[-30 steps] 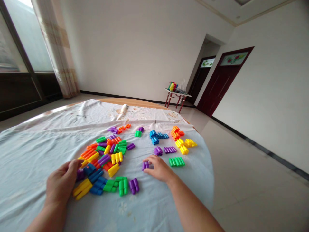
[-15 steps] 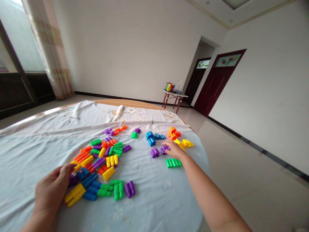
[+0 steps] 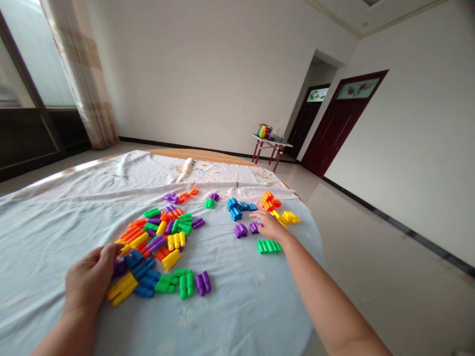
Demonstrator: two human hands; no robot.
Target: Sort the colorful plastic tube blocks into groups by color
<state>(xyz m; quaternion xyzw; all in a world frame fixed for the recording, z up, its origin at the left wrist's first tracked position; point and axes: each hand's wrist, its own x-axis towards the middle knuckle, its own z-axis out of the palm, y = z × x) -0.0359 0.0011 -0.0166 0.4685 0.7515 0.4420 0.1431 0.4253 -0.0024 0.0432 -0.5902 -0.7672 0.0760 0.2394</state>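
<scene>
Colourful plastic interlocking tube blocks lie on a light-blue cloth. A mixed pile of them fills the left middle. My left hand rests curled at its near edge, with fingertips by a purple block and a yellow block. My right hand reaches over the sorted groups, its fingers spread. A purple block lies against its fingers. Close by are a yellow group, a green row and a purple pair.
Blue and orange groups stand farther out on the cloth. Its rounded right edge drops to a tiled floor. A small red-legged table with bags stands at the back, near dark red doors.
My right hand has moved forward and right, away from the near cloth. The purple block it covered earlier now lies beside the purple pair. My left hand has barely moved.
</scene>
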